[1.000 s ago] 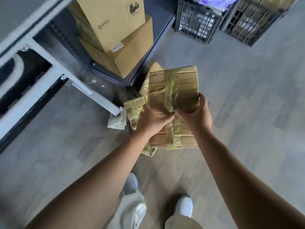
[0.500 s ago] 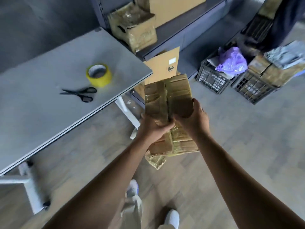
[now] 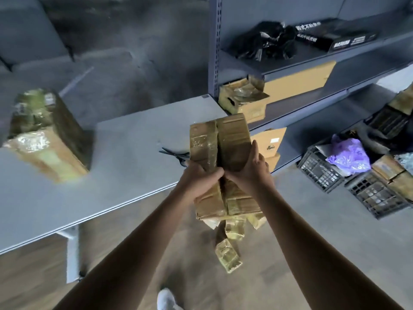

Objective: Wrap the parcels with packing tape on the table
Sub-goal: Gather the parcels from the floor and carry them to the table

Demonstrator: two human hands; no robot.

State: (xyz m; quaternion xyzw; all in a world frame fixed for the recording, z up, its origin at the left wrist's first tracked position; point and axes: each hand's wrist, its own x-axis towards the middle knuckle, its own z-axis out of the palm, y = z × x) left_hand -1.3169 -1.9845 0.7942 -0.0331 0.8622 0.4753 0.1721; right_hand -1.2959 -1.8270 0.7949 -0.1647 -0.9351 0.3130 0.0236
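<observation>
**Parcels are up off the floor and headed for the table**

A second ago they were bent over the floor by the shelving with this bundle. Now they've stood up and swung round, so the parcels point(image 3: 225, 142) hang at the near right corner of the table point(image 3: 125, 153), not set down yet. I'd say the fetching's done and the taping's next.

Left hand point(image 3: 199, 182) and right hand point(image 3: 250, 173) both grip the bundle around its middle, thumbs meeting on top.

It looks like two flat cardboard parcels side by side, already banded with shiny yellowish tape and a bit crumpled at the near end. A small packet point(image 3: 228, 256) shows below; can't tell if it's attached.

The scissors point(image 3: 176, 153) peek out behind the bundle, and a big wrapped parcel point(image 3: 44, 135) sits at the table's far left.
</observation>
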